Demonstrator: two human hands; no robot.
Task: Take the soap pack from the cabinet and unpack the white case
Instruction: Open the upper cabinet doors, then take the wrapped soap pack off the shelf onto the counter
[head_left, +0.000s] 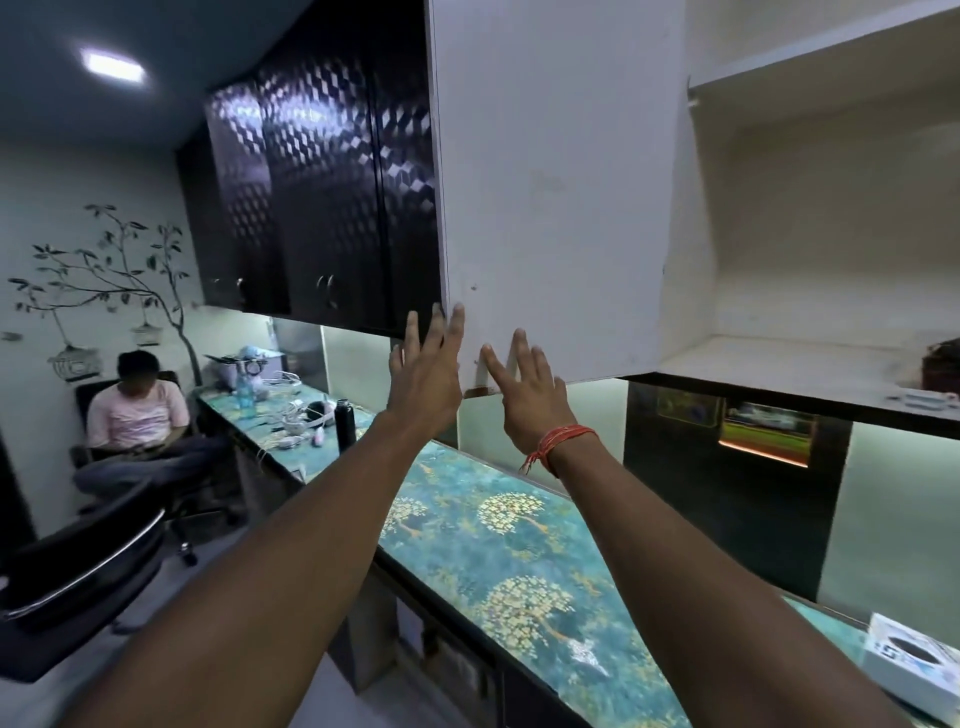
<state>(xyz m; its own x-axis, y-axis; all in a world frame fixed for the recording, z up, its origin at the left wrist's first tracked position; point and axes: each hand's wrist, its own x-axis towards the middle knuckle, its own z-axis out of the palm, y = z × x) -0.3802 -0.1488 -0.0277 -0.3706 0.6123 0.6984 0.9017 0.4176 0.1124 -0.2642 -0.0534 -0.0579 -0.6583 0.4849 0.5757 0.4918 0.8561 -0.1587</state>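
Observation:
An overhead cabinet (810, 249) stands open, its white door (550, 182) swung out toward me. Both my arms reach up to that door. My left hand (426, 374) is flat, fingers spread, at the door's lower left edge. My right hand (524, 389) is spread against the door's lower face, a red thread on its wrist. On the cabinet's bottom shelf (769, 364) at far right sit a dark object (941, 364) and a small flat white item (927, 399); I cannot tell which is the soap pack. A white box (909, 670) lies on the counter at lower right.
A teal patterned counter (498, 561) runs below the cabinets. Dark glossy cabinets (322, 182) hang to the left. A black bottle (345, 423), cables and clutter sit further along. A person (135, 421) sits on a chair at left; a black office chair (78, 571) stands near me.

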